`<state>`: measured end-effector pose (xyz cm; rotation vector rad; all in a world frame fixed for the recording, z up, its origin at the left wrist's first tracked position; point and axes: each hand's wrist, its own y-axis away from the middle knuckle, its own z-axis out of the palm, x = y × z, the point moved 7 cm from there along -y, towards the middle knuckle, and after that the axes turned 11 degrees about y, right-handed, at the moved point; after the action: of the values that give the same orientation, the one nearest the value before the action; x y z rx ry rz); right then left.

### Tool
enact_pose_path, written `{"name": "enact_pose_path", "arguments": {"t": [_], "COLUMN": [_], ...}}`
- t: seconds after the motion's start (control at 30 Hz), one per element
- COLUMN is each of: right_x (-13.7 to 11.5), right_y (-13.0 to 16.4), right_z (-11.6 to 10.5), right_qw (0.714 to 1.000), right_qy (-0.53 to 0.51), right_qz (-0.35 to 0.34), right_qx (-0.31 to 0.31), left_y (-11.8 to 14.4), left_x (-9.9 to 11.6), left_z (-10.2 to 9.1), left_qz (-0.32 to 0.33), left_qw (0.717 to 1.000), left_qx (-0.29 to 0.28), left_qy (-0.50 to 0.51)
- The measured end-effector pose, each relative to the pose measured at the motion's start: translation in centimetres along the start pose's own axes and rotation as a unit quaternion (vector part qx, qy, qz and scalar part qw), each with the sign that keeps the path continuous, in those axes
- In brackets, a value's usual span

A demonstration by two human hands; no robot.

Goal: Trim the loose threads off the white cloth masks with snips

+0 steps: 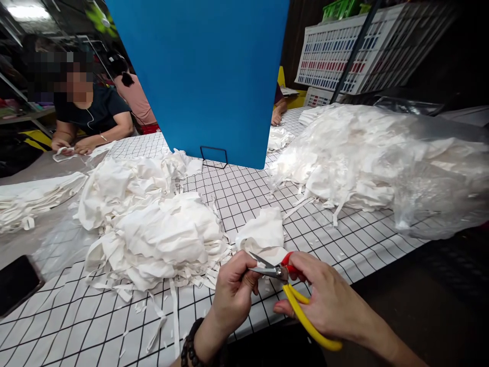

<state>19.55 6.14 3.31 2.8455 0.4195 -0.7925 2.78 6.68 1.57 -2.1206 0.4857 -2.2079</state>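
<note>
My right hand is closed round a pair of scissors with one red and one yellow handle, their blades parted and pointing left. My left hand pinches the edge of a white cloth piece, with its fingertips close by the blades. That cloth lies on the table just beyond both hands. To the left of it rises a heap of white cloth pieces with straps hanging loose. How much cloth sits between the blades is hard to make out.
A blue board stands across the grid-patterned tablecloth. Clear plastic covers another white cloth pile at right. A phone lies at left. One person works across the table. White crates stand behind.
</note>
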Motion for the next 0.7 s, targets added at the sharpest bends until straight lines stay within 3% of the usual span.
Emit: {"name": "enact_pose_path", "arguments": {"t": [0.17, 0.7], "right_x": [-0.39, -0.01], "right_y": [0.19, 0.07], "right_z": [-0.24, 0.11], "right_qw": [1.000, 0.997], "right_qy": [0.006, 0.064], "right_qz": [0.008, -0.032], "right_qx": [-0.010, 0.018], "left_y": [0.04, -0.11], "left_x": [0.01, -0.50], "left_z": [0.17, 0.41], "left_qz": [0.022, -0.055], "left_qw": [0.999, 0.992], "left_qx": [-0.013, -0.039], "left_qy": [0.028, 0.105]}}
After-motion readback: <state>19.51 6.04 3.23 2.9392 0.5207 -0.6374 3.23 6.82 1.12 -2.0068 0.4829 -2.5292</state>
